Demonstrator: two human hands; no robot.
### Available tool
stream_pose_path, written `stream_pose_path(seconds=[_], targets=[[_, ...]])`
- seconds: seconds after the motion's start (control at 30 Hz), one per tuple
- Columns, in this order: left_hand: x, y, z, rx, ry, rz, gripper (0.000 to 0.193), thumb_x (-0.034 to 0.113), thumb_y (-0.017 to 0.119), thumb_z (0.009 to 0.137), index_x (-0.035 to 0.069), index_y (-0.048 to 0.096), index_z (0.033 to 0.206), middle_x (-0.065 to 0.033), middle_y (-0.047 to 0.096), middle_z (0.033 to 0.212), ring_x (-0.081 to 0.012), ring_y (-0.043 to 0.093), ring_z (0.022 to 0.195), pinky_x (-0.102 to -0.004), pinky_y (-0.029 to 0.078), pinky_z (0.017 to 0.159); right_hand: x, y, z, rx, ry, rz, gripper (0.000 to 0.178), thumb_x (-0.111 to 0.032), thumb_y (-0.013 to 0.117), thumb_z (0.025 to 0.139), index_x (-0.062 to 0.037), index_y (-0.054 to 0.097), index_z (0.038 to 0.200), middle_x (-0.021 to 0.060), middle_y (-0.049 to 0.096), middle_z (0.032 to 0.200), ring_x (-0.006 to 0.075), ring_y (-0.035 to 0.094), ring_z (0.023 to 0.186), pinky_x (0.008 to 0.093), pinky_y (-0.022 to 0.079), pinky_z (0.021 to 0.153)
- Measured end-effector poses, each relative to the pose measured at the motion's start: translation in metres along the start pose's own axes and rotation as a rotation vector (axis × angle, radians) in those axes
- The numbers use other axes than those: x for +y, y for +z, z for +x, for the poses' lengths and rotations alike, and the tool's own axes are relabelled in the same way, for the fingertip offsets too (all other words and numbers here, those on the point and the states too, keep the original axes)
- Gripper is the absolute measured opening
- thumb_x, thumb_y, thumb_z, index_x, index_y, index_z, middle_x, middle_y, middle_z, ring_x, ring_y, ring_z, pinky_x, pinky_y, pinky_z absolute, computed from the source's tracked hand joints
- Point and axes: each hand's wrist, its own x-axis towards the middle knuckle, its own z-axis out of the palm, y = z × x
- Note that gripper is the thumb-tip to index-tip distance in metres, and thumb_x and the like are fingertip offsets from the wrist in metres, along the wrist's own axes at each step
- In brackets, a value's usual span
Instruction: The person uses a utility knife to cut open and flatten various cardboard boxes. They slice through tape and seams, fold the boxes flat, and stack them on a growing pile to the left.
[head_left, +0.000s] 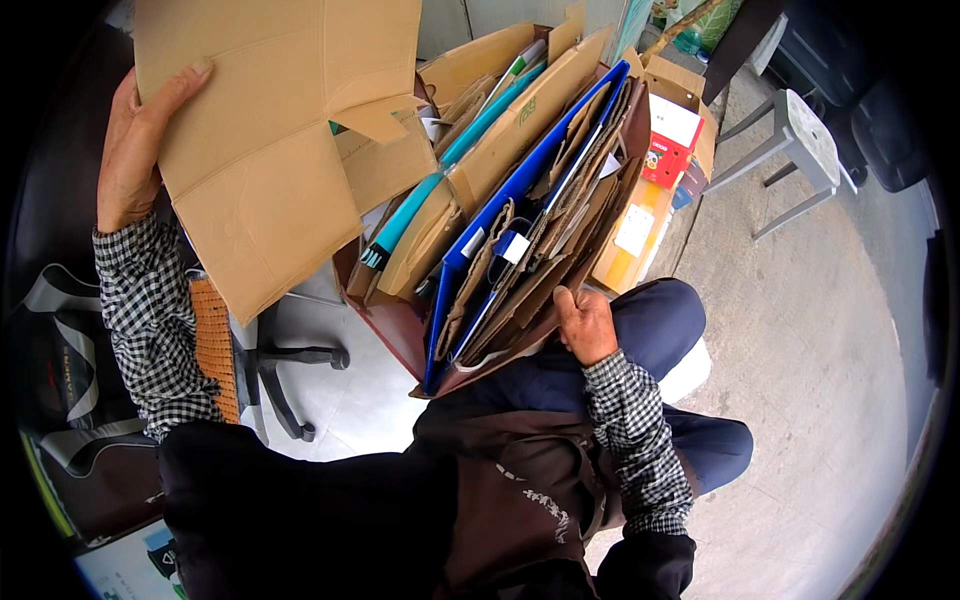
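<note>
At the upper left, my left hand (135,160) grips the edge of a large, creased brown cardboard sheet (255,140), its thumb lying on the face. The sheet is tilted and partly covers the dark red carton (395,335) in the middle. Packed on edge in that carton are folded cardboard pieces (515,135), a blue panel (465,240) and a teal piece (405,215). My right hand (587,325) is closed at the carton's near right edge, thumb on top; its fingers are mostly hidden below.
Right of the carton stand a red-and-white box (670,150) and a yellow box (628,240). A pale stool (808,145) is farther right. Below the sheet are a black chair base (285,370) and an orange woven mat (210,335). A dark strapped bag (80,375) lies left.
</note>
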Motion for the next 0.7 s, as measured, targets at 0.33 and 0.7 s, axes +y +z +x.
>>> stream_pose_path(seconds=[0.33, 0.7], targets=[[-0.008, -0.001, -0.010, 0.081, -0.099, 0.001, 0.051, 0.035, 0.074, 0.087, -0.002, 0.062, 0.121, -0.0115, 0.069, 0.104, -0.0188, 0.066, 0.095, -0.0314, 0.052, 0.084, -0.097, -0.045, 0.028, -0.023, -0.421, -0.720, 0.025, -0.027, 0.065, 0.095, -0.0042, 0.068, 0.084, 0.0130, 0.066, 0.082, 0.0360, 0.064, 0.081, 0.0460, 0.052, 0.071], [0.010, 0.006, -0.055, 0.016, -0.111, 0.023, 0.059, 0.028, 0.080, 0.082, -0.005, 0.058, 0.126, -0.0168, 0.069, 0.113, -0.0242, 0.068, 0.100, -0.0358, 0.054, 0.089, -0.080, 0.005, 0.173, -0.144, -0.893, -0.807, 0.019, -0.020, 0.063, 0.091, -0.0018, 0.068, 0.096, 0.0130, 0.070, 0.097, 0.0320, 0.066, 0.093, 0.0413, 0.050, 0.088]])
